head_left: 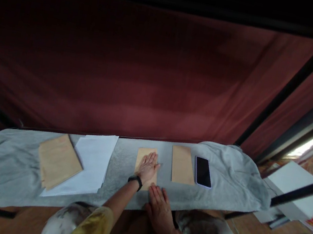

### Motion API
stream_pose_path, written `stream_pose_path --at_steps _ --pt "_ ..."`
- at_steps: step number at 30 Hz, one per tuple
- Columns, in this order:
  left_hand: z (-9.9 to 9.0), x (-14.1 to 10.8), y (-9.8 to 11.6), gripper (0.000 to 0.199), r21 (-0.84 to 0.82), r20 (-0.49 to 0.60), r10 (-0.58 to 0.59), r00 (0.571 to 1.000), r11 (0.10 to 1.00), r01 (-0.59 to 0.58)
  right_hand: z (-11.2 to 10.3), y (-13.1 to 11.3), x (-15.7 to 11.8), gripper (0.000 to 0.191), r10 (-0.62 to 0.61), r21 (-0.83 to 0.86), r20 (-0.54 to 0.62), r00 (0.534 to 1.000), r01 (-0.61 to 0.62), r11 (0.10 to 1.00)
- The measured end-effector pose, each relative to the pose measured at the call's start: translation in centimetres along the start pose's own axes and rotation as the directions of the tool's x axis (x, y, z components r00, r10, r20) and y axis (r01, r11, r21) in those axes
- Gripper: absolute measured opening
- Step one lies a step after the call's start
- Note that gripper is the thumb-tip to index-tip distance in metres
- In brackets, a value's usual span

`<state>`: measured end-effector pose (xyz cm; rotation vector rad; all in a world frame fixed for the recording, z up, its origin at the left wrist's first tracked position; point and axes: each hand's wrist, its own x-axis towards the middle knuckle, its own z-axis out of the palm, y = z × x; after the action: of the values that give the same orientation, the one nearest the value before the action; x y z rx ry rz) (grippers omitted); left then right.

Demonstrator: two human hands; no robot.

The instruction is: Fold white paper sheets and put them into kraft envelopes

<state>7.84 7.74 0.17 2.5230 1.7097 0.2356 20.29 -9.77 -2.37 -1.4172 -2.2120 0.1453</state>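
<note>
A folded piece of brown paper (141, 154), much like a small envelope, lies in front of me on the grey cloth (123, 159). My left hand (148, 168) rests palm down on it, fingers stretched out, covering its middle. At the paper's near right corner, my right hand (160, 211) touches down with its fingertips, fingers extended and nothing gripped. To the right lies a second brown paper piece (183, 166), flat and untouched. On the left, a stack of larger brown papers (59, 159) overlaps a pile of white sheets (96, 159).
A phone (203, 171) with a dark screen lies right of the second brown piece. Dark red fabric (154, 92) hangs behind the cloth-covered surface. Dark metal bars (287, 95) slant at the right. White boards or papers (295, 186) are lower down at the far right, above the tiled floor.
</note>
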Motion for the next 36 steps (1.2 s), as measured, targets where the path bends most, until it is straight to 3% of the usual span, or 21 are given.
stream_pose_path --at_steps 5,10,18,27,36 --pt "0.3 3.5 -1.0 0.061 0.002 -0.011 -0.026 1.0 1.0 0.026 -0.4 -0.2 0.2 0.064 0.002 0.001 0.009 1.0 -0.002 1.0" --pt "0.7 3.5 -1.4 0.062 -0.001 -0.018 -0.016 1.0 1.0 0.016 -0.3 -0.2 0.2 0.067 -0.012 -0.052 -0.015 1.0 0.012 0.999" --pt "1.2 -2.1 -1.9 0.057 0.027 -0.041 0.152 0.988 0.988 -0.151 0.0 -0.2 0.2 0.059 -0.044 -0.094 -0.034 0.998 0.041 0.995" --pt "0.2 -8.6 -1.2 0.053 0.042 -0.048 0.284 0.958 0.959 -0.282 0.9 0.0 0.1 0.051 -0.019 -0.067 -0.052 0.998 0.015 0.998" --pt "-0.6 -14.7 -1.3 0.057 0.059 -0.079 0.412 0.908 0.911 -0.408 0.3 1.7 0.9 0.046 0.167 0.28 -0.066 0.984 -0.142 0.949"
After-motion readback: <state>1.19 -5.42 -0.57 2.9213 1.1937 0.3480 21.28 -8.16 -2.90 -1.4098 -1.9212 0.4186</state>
